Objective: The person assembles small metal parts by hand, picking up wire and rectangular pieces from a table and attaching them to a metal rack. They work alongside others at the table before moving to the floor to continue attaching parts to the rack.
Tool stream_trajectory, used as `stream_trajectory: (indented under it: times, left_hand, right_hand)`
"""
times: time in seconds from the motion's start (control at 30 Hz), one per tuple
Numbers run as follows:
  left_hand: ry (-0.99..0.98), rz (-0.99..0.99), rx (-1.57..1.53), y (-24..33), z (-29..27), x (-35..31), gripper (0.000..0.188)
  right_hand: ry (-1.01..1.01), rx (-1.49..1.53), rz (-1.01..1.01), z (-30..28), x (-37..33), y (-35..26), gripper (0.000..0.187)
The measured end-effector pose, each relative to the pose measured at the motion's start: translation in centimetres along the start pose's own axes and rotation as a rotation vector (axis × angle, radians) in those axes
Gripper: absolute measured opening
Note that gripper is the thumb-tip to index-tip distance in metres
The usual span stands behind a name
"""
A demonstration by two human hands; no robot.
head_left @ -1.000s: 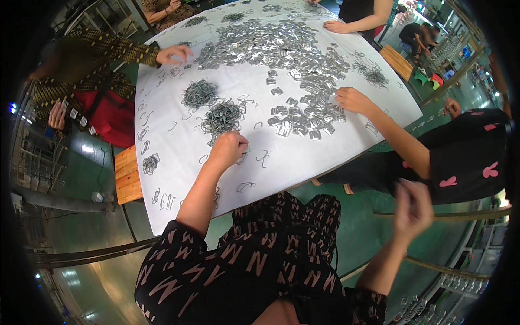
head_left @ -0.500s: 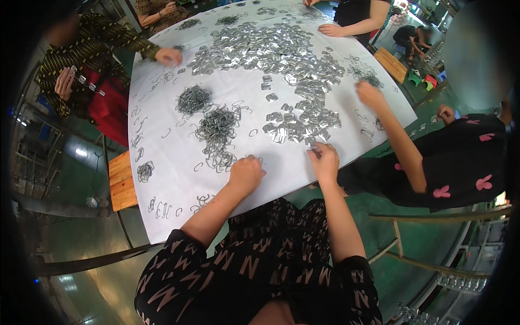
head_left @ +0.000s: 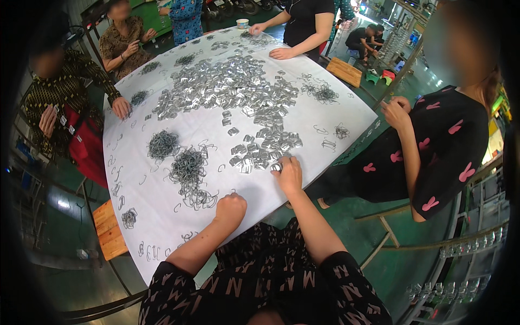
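Note:
Near the front edge of the white-covered table (head_left: 303, 200), my left hand (head_left: 232, 210) is closed in a fist; what it holds, if anything, is hidden. My right hand (head_left: 290, 176) pinches a small shiny metal clip (head_left: 276, 167) between thumb and fingertips. It is at the near edge of a cluster of similar silver clips (head_left: 260, 149). Beyond my left hand lies a tangled heap of grey wire hooks (head_left: 188, 165), with looser hooks (head_left: 200, 199) trailing toward the fist. A second round heap of hooks (head_left: 163, 144) sits farther left.
A large spread of silver clips (head_left: 216, 84) covers the far middle. Smaller hook piles (head_left: 325, 95) and scattered hooks lie around the edges. Co-workers stand or sit around the table, one close on my right (head_left: 417, 157). A wooden bench (head_left: 110, 230) is at the left.
The view has shifted, so the table sits lower and farther left. My right fingers now hold a clip up at the cluster's edge. The right co-worker's hand has drawn back from the table.

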State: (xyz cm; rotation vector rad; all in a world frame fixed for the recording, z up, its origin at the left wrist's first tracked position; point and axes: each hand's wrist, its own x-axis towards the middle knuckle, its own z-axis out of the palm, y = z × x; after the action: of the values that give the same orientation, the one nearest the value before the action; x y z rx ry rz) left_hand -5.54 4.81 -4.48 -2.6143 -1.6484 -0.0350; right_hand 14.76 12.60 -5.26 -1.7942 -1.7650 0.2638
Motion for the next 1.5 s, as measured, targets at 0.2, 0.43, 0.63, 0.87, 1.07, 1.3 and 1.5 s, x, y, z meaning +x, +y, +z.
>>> stream_trajectory:
  times: [0.2, 0.43, 0.63, 0.87, 1.07, 1.3, 1.5]
  left_hand:
    - [0.067, -0.009, -0.231, -1.6, -0.6, 1.1, 0.006]
    - [0.299, 0.073, -1.047, 2.3, -5.2, 1.1, 0.006]
    - [0.459, 0.282, -1.025, 5.4, -6.6, 1.7, 0.013]
    - [0.518, 0.260, -1.132, 6.9, -6.7, 2.5, 0.012]
    - [0.474, 0.213, -1.237, 7.6, -7.7, 2.7, 0.011]
    - [0.531, 0.221, -1.204, 8.7, -7.7, 3.5, 0.010]
    - [0.570, 0.239, -1.194, 10.3, -7.2, 4.2, 0.011]
  right_hand:
    - [-0.052, 0.480, -0.029, -0.4, -2.1, 1.4, 0.035]
    - [-0.249, 0.859, 0.086, -7.1, -6.4, -0.4, 0.042]
    - [-0.219, 0.903, 0.105, -9.5, -8.3, -1.0, 0.051]
    - [-0.107, 0.876, 0.108, -11.7, -8.9, -1.9, 0.049]
    - [-0.006, 0.894, 0.078, -13.3, -8.7, -2.7, 0.053]
    - [0.061, 0.782, 0.062, -14.0, -9.4, -2.8, 0.054]
    - [0.085, 0.653, 0.078, -15.2, -10.2, -2.9, 0.057]
